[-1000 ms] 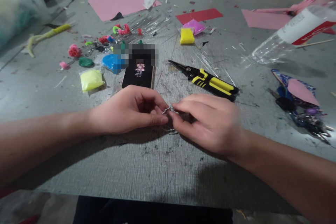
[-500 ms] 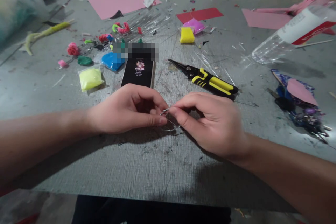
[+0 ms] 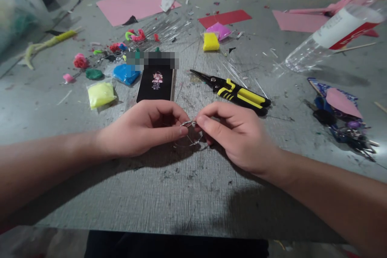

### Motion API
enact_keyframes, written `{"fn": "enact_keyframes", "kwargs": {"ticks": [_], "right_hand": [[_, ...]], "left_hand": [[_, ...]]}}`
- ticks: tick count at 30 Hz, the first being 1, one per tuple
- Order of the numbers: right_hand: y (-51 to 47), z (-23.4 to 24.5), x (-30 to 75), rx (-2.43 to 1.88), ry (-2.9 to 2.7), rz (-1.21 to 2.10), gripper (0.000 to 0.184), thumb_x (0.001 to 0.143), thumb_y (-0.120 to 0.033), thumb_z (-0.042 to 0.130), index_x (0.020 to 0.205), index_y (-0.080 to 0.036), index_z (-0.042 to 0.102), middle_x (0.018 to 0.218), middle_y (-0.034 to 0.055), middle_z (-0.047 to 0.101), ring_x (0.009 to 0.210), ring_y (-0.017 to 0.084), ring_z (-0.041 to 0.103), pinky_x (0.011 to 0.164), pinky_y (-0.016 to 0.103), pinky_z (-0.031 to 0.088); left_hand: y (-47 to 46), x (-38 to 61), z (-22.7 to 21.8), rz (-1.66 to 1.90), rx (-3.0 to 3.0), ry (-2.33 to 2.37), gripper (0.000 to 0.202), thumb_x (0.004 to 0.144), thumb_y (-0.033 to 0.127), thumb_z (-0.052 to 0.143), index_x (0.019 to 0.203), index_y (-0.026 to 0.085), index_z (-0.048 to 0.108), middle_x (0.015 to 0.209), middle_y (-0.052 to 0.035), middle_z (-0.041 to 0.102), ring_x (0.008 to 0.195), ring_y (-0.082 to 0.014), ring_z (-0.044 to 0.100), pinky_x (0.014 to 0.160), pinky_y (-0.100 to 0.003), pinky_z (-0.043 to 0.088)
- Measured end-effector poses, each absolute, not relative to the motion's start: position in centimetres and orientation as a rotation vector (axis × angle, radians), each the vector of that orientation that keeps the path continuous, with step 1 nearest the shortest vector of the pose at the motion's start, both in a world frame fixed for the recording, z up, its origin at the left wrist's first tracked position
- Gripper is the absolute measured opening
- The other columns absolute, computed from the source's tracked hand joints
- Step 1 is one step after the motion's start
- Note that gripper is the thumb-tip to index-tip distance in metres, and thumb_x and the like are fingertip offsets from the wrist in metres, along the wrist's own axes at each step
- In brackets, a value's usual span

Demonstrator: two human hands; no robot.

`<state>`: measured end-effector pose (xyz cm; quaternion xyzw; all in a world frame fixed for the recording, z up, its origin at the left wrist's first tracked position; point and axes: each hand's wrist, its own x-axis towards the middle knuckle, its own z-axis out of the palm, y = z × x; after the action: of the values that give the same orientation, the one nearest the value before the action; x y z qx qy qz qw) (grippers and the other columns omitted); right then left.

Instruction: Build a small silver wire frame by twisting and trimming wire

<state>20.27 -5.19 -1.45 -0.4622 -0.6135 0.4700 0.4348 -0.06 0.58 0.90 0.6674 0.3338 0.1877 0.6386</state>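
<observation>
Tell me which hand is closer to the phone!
Left: the left hand is close by the near end of the phone; the right hand is farther, off to its right.

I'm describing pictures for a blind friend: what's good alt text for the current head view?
A person's left hand and right hand pinch a loop of twisted silvery wire over a grey table. Beyond them lie a phone and black-and-yellow pliers, with a pale yellow packet further left and a clear labelled bottle at right.
</observation>
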Motion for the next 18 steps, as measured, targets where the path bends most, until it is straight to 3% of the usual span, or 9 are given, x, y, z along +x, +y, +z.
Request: {"fn": "enact_keyframes", "kwargs": {"ticks": [4, 8, 14, 18], "right_hand": [[-5.18, -1.37, 20.36, -1.159, -1.718, 0.971, 0.013, 0.091, -0.019, 0.061, 0.079, -0.016, 0.065, 0.068, -0.0035, 0.058, 0.059, 0.007, 0.050, 0.051, 0.020, 0.039], [-5.18, -1.26, 20.22, -1.138, -1.750, 1.013, 0.008, 0.087, -0.017, 0.065, 0.080, -0.015, 0.065, 0.071, -0.0027, 0.061, 0.061, 0.007, 0.053, 0.053, 0.020, 0.042], [-5.36, -0.87, 20.34, -1.181, -1.625, 1.303, 0.011, 0.088, -0.024, 0.068, 0.080, -0.016, 0.068, 0.069, -0.0030, 0.060, 0.063, 0.008, 0.050, 0.054, 0.022, 0.040], [-5.27, -0.78, 20.49, -1.120, -1.365, 1.641, 0.012, 0.085, -0.023, 0.073, 0.076, -0.017, 0.067, 0.057, -0.0073, 0.050, 0.053, 0.006, 0.042, 0.048, 0.021, 0.032]], "left_hand": [[0.70, -0.09, 1.00, 0.413, 1.567, 0.769, 0.006, 0.085, 0.012, 0.068, 0.080, 0.014, 0.070, 0.069, 0.0026, 0.067, 0.063, -0.0063, 0.059, 0.057, -0.012, 0.049], [0.85, -0.30, 1.07, 0.360, 1.670, 0.749, 0.007, 0.086, 0.017, 0.067, 0.080, 0.014, 0.071, 0.069, 0.0016, 0.064, 0.062, -0.0075, 0.055, 0.055, -0.014, 0.046], [1.23, -0.74, 1.03, 0.315, 1.763, 0.658, 0.008, 0.088, 0.016, 0.065, 0.081, 0.015, 0.070, 0.070, 0.0009, 0.063, 0.063, -0.0092, 0.055, 0.055, -0.017, 0.045], [1.26, -0.90, 1.08, 0.317, 1.797, 0.591, 0.008, 0.087, 0.012, 0.064, 0.082, 0.015, 0.068, 0.073, 0.0010, 0.065, 0.067, -0.0088, 0.057, 0.061, -0.017, 0.048]]}}
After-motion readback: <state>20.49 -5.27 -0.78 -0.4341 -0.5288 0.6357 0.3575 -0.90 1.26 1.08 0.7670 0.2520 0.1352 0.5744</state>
